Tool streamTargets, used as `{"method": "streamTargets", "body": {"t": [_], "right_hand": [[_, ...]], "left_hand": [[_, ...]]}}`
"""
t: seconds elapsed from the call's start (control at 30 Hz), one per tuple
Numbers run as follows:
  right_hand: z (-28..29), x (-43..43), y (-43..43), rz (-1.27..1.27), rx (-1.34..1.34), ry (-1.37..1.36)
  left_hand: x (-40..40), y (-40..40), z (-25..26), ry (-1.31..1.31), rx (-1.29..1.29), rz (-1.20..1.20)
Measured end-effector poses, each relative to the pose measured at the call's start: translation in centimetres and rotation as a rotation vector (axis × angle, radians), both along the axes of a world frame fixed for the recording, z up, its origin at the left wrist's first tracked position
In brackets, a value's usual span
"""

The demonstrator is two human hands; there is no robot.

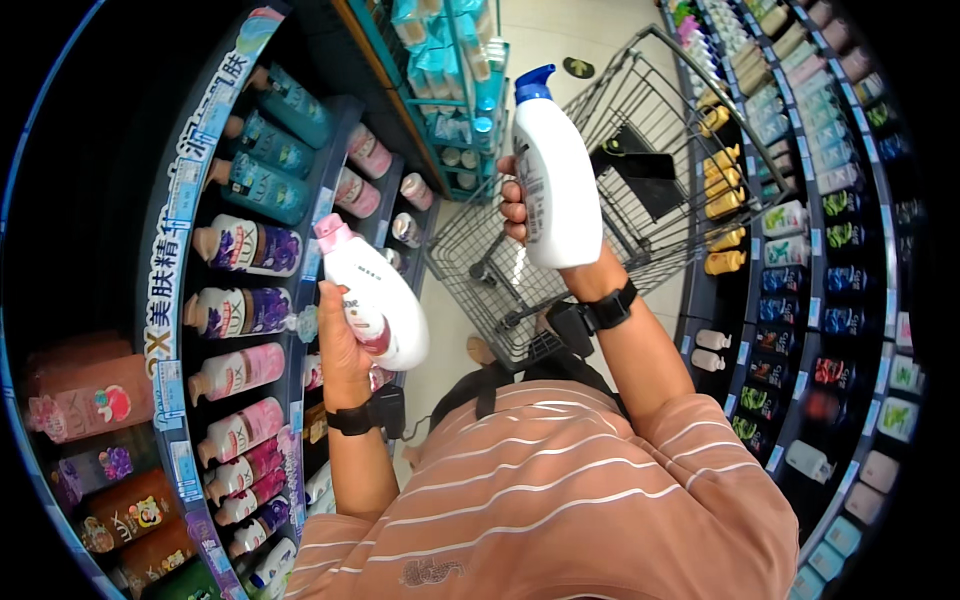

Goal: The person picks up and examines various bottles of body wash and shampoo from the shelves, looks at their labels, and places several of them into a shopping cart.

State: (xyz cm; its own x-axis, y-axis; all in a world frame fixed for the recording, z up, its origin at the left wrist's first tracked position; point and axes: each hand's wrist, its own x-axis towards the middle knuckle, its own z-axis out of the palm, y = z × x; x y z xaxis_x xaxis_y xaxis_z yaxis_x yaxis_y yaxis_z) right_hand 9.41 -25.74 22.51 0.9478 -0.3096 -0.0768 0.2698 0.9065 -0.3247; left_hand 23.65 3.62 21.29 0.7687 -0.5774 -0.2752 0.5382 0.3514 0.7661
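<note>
My left hand (343, 322) grips a white Dove bottle (382, 300) with a pink cap and a dark red patch on its label. The bottle leans to the left, near the shelf of Lux bottles. In my right hand (514, 202) is a larger white pump bottle (562, 187) with a blue pump head. Its printed side faces left, and its plain white side shows towards me. My right fingers curl around its left edge; the palm is hidden behind it. Both bottles are held up in the air, apart from each other.
A wire shopping cart (480, 281) stands ahead, with a phone (649, 166) on its dark flap. Shelves of Lux pump bottles (247, 311) line the left. Bottles and body-wash packs (784, 277) fill the right shelves. A teal rack (450, 101) stands beyond.
</note>
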Motion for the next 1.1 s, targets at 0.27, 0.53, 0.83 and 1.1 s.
{"method": "streamTargets", "body": {"t": [0.27,0.53,0.83,1.1], "right_hand": [[1.2,-1.3,1.3,0.085,0.177,-0.288],[1.9,-2.4,1.4,0.092,0.200,-0.378],[1.7,-2.7,1.2,0.101,0.171,-0.416],[1.3,-2.9,0.9,0.111,0.171,-0.460]], "left_hand": [[-0.3,-0.4,0.3,-0.011,-0.020,-0.044],[-0.4,-1.0,0.1,0.014,-0.077,-0.112],[-0.6,-1.7,-0.1,-0.032,-0.028,-0.135],[-1.0,-2.0,0.1,-0.010,-0.022,-0.120]]}}
